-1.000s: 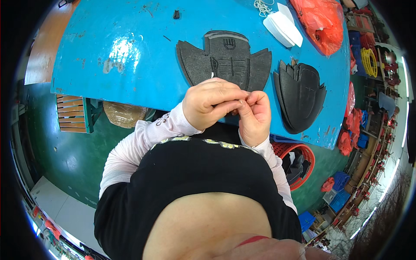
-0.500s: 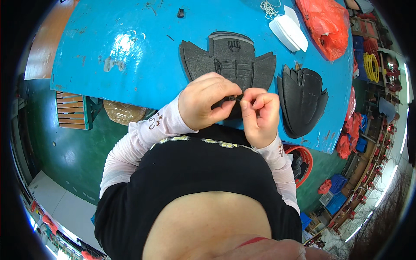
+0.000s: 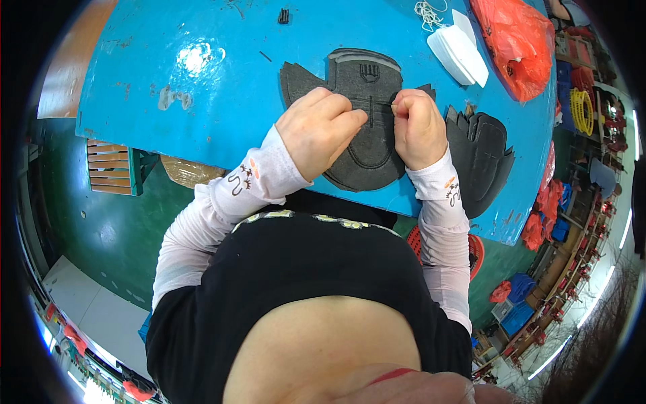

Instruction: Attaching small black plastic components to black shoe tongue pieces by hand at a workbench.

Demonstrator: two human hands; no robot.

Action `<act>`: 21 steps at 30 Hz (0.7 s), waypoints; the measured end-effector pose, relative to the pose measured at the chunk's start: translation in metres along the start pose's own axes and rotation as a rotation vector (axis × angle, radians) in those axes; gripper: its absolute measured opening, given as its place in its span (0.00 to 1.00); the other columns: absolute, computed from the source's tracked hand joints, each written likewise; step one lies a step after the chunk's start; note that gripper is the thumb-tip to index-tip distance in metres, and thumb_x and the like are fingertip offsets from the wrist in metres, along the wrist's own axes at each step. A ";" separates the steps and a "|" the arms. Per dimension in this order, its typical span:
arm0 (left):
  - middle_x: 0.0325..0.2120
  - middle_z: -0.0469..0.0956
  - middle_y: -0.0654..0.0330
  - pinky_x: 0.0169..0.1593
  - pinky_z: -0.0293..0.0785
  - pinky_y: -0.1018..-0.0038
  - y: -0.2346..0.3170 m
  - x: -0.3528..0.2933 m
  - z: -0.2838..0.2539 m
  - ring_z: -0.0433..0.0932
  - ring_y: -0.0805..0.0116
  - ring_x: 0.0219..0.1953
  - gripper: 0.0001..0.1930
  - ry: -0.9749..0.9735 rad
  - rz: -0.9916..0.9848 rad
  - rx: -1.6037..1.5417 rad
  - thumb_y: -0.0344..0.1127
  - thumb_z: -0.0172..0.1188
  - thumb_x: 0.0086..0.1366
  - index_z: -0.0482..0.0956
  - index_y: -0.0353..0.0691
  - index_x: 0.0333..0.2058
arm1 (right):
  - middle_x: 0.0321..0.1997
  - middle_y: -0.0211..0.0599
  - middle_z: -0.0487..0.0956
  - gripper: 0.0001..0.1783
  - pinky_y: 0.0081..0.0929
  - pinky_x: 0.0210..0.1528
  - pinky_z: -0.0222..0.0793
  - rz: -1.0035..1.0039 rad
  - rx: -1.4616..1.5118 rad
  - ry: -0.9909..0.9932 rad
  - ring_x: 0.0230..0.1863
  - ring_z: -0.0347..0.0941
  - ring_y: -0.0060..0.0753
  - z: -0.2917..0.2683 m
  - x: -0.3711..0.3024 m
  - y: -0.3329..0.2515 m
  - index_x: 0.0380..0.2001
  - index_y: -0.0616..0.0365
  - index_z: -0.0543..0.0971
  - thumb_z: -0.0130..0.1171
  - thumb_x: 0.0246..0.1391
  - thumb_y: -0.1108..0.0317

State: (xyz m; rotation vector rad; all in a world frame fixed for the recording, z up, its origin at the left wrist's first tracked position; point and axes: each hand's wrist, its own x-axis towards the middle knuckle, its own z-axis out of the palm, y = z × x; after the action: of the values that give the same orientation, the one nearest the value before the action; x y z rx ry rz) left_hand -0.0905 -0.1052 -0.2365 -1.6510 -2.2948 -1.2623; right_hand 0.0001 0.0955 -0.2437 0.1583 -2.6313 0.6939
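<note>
A dark grey felt pad (image 3: 369,145) with side flaps and a stitched outline lies on the blue table, seemingly on top of others of its shape. Above its left flap is my left hand (image 3: 321,131), closed, knuckles up; whatever its fingers hold is hidden behind them. My right hand (image 3: 420,128) is closed over the pad's right side, thumb and forefinger pinched together. Something small and dark shows at its fingertips, too small to name. The hands are apart, with the pad's stitched middle visible between them.
To the right lies a second stack of dark pads (image 3: 481,161). Farther back are a stack of white cards (image 3: 459,55) with string and a red plastic bag (image 3: 517,47). A small black bundle (image 3: 284,16) sits at the far side. A red basket (image 3: 476,256) stands below the table edge.
My hands were together at the pad's near part, pinching a small black piece between them. They have separated and moved farther over the pad, uncovering its near end.
</note>
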 end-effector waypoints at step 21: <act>0.28 0.70 0.60 0.38 0.74 0.69 0.011 0.028 0.010 0.71 0.62 0.34 0.18 -0.156 0.034 0.310 0.27 0.57 0.50 0.80 0.37 0.43 | 0.32 0.37 0.75 0.14 0.32 0.37 0.71 0.051 -0.178 0.101 0.35 0.73 0.41 -0.005 -0.009 -0.011 0.31 0.56 0.81 0.59 0.39 0.82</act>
State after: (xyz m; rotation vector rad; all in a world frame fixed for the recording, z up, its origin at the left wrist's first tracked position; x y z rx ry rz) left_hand -0.0894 -0.0767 -0.2233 -1.7175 -2.3862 -0.7454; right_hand 0.0120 0.0888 -0.2385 0.0047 -2.5907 0.4679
